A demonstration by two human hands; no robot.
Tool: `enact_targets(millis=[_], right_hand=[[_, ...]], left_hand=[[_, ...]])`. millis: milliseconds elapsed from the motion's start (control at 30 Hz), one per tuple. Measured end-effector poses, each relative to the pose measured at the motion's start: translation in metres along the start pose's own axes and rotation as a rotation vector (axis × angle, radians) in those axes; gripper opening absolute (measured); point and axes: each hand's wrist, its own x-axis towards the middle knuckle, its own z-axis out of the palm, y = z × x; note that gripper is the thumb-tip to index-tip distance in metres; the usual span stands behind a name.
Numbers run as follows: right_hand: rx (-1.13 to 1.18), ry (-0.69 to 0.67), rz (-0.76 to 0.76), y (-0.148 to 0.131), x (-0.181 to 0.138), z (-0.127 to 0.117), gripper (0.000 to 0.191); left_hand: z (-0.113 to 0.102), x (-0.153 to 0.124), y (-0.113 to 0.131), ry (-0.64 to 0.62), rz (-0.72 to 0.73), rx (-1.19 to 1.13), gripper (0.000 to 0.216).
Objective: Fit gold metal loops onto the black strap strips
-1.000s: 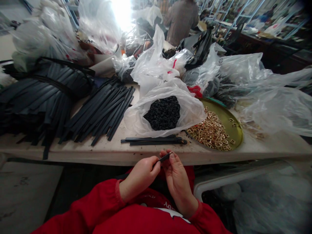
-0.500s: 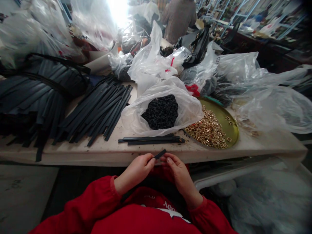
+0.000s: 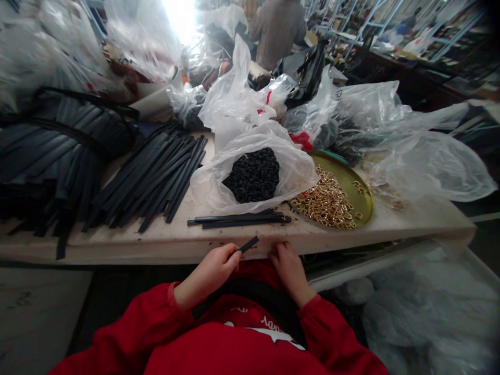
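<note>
My left hand (image 3: 214, 270) pinches the end of a black strap (image 3: 247, 244), whose tip sticks up over the table's front edge. My right hand (image 3: 286, 263) sits just right of it at the table edge, apart from the strap, fingers curled under; whether it holds anything is hidden. A few finished black straps (image 3: 238, 219) lie side by side on the table right ahead of my hands. Behind them stands an open plastic bag of small black loops (image 3: 253, 174). To the right, a green round tray (image 3: 357, 185) holds several gold metal buckles (image 3: 326, 200).
A fan of long black straps (image 3: 156, 174) and a thick heap of wider black strips (image 3: 50, 151) fill the table's left side. Crumpled clear plastic bags (image 3: 410, 146) cover the right and back. Another person (image 3: 277, 28) stands at the far end. The table's front edge (image 3: 156, 250) runs before me.
My right hand let go of the strap and moved right along the table edge. My left hand keeps the strap. The view drifted a little to the right.
</note>
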Motion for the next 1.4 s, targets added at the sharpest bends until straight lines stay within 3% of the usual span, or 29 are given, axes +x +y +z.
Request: enact_targets(millis=[200,333,533,733,967,1100,1233,1400], right_hand=[[-0.021,-0.026,0.009,0.002,0.003,0.007,0.014],[0.052,-0.055,-0.048,-0.009,-0.006,-0.004,0.01],[0.514,-0.059,-0.16,-0.047,-0.013,-0.03,0.004],[0.866,-0.155,-0.031,-0.065,-0.014,-0.031,0.014],[1.334,-0.298,0.269,-0.067,-0.008,-0.025,0.021],[1.512,-0.358,0.347,-0.066,-0.006,-0.022,0.021],[1.55,-0.396,0.331,-0.064,-0.004,-0.022,0.02],[1.405,-0.298,0.351,-0.064,0.0,-0.023,0.022]], left_hand=[[0.009,-0.007,-0.007,-0.018,0.023,0.084,0.031],[0.012,-0.005,-0.006,0.0,0.061,0.13,0.028],[0.007,0.001,0.008,0.085,0.133,0.118,0.023],[0.007,0.007,0.007,0.051,0.124,0.086,0.019],[0.005,0.017,0.004,0.054,0.075,0.039,0.022],[0.004,0.023,0.006,0.055,0.074,0.053,0.017],[0.005,0.026,0.005,0.061,0.101,0.119,0.015],[0.009,0.028,0.002,0.086,0.161,0.256,0.01]])
